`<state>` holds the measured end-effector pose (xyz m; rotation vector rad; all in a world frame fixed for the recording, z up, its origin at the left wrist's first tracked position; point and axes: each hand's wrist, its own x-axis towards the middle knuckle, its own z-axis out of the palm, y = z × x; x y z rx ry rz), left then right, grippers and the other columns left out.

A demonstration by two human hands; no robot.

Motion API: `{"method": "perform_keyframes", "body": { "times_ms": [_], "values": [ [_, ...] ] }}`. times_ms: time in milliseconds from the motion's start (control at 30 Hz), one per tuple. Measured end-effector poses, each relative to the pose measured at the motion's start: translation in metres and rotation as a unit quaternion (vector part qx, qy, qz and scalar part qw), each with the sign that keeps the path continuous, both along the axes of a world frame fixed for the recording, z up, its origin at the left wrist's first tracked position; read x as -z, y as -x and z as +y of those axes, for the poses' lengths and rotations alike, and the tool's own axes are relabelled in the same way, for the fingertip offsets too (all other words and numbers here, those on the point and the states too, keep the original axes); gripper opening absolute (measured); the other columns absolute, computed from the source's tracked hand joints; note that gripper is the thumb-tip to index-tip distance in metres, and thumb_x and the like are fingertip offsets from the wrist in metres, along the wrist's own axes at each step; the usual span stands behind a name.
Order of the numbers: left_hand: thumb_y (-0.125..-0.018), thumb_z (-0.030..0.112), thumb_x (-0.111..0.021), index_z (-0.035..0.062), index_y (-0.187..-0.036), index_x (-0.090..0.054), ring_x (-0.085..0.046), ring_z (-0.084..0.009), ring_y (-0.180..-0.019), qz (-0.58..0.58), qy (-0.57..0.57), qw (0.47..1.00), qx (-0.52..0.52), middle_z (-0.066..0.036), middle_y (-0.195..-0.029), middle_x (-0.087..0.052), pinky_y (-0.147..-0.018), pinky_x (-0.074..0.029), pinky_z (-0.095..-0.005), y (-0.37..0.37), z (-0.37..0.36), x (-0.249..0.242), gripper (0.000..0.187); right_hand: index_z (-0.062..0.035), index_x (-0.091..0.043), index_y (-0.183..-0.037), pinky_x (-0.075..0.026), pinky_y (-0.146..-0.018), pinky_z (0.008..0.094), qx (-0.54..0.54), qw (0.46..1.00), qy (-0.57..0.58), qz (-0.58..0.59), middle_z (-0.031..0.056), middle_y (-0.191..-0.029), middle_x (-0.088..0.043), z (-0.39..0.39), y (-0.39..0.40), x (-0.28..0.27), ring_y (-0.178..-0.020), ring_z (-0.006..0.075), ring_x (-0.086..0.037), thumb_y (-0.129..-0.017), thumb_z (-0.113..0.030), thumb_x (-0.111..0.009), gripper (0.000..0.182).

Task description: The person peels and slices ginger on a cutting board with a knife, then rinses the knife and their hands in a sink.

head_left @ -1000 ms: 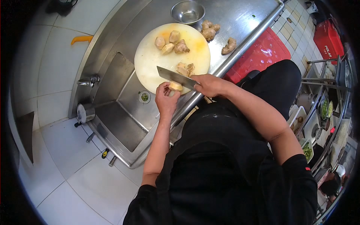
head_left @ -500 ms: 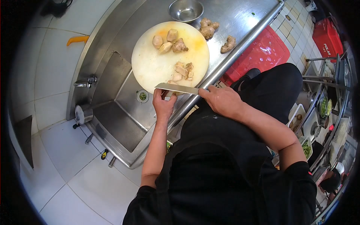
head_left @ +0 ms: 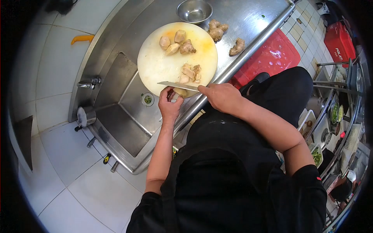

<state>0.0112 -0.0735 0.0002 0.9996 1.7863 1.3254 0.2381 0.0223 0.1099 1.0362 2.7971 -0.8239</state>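
My left hand (head_left: 169, 106) pinches a piece of ginger (head_left: 180, 92) at the near edge of the round white cutting board (head_left: 153, 72). My right hand (head_left: 223, 98) grips a knife (head_left: 178, 85) by its handle, its blade lying across the far side of that piece; whether the edge touches it I cannot tell. Peelings and trimmings (head_left: 189, 72) lie on the board just beyond the blade. Farther back on it sit several chunks, including a pale peeled one (head_left: 164, 42) and one with brown skin (head_left: 187, 47).
Unpeeled ginger (head_left: 216, 31) and a smaller root (head_left: 237, 46) lie on the steel counter beside a metal bowl (head_left: 194, 12). The board overhangs a sink (head_left: 120, 124) with a tap (head_left: 89, 83). A red container (head_left: 268, 56) stands below; racks (head_left: 336, 87) are at right.
The knife and my right hand have shifted left and slightly away from me. More of the ginger piece shows in my left hand, which stays in nearly the same spot.
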Motion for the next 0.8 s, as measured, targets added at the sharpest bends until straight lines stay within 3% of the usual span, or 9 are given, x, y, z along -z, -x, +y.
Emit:
{"method": "perform_keyframes", "body": {
  "times_ms": [200,267,467,567,633,800],
  "values": [
    [-0.078,-0.004,-0.074,-0.0007,-0.123,-0.058,-0.063,-0.0205,-0.117,-0.009,-0.004,1.000,0.029,-0.010,-0.125,-0.060,-0.106,-0.051,-0.0350,0.005,-0.006,0.005,0.048,-0.0060,-0.056,-0.128,-0.053,-0.086,0.0534,0.022,0.982,0.175,-0.073,0.0263,-0.106,-0.070,0.027,0.019,0.011,-0.100,0.0435,-0.069,-0.096,-0.012,-0.052,0.033],
    [-0.080,-0.004,-0.073,0.0006,-0.125,-0.056,-0.062,-0.0218,-0.120,0.003,-0.005,0.999,0.040,-0.012,-0.125,-0.062,-0.108,-0.050,-0.0366,0.005,-0.010,0.002,0.048,-0.0048,-0.055,-0.129,-0.052,-0.089,0.0536,0.041,0.974,0.218,0.049,0.0276,-0.108,-0.069,0.027,0.015,0.040,-0.106,0.0455,-0.066,-0.099,-0.016,-0.051,0.032],
    [-0.079,-0.001,-0.075,0.0028,-0.123,-0.056,-0.060,-0.0231,-0.125,0.121,-0.028,0.989,0.081,-0.016,-0.132,-0.061,-0.107,-0.051,-0.0379,0.005,-0.010,-0.010,0.048,-0.0054,-0.056,-0.127,-0.050,-0.090,0.0558,0.116,0.972,0.200,0.035,0.0279,-0.109,-0.068,0.010,-0.008,0.016,-0.106,0.0470,-0.064,-0.099,-0.020,-0.052,0.032],
    [-0.079,0.004,-0.076,0.0027,-0.122,-0.057,-0.061,-0.0261,-0.125,0.179,-0.017,0.979,0.100,-0.017,-0.132,-0.061,-0.103,-0.053,-0.0387,0.003,-0.008,-0.014,0.048,-0.0042,-0.056,-0.124,-0.050,-0.089,0.0574,0.079,0.974,0.210,0.021,0.0274,-0.104,-0.069,0.005,-0.022,0.012,-0.103,0.0475,-0.065,-0.099,-0.020,-0.052,0.030],
    [-0.078,0.008,-0.076,0.0037,-0.120,-0.061,-0.064,-0.0293,-0.116,0.279,-0.051,0.951,0.120,-0.017,-0.127,-0.063,-0.098,-0.054,-0.0393,0.002,-0.005,-0.013,0.045,-0.0037,-0.056,-0.122,-0.049,-0.087,0.0581,0.079,0.973,0.216,0.029,0.0277,-0.101,-0.068,0.002,-0.024,0.012,-0.101,0.0477,-0.065,-0.099,-0.020,-0.052,0.028],
    [-0.077,0.012,-0.078,0.0044,-0.116,-0.064,-0.065,-0.0294,-0.103,0.284,-0.048,0.953,0.098,-0.015,-0.119,-0.063,-0.088,-0.056,-0.0395,0.002,-0.002,-0.020,0.042,-0.0027,-0.055,-0.120,-0.049,-0.085,0.0591,0.058,0.971,0.221,0.070,0.0282,-0.094,-0.067,-0.004,-0.024,0.021,-0.096,0.0474,-0.066,-0.099,-0.019,-0.052,0.027]
  ]
}}
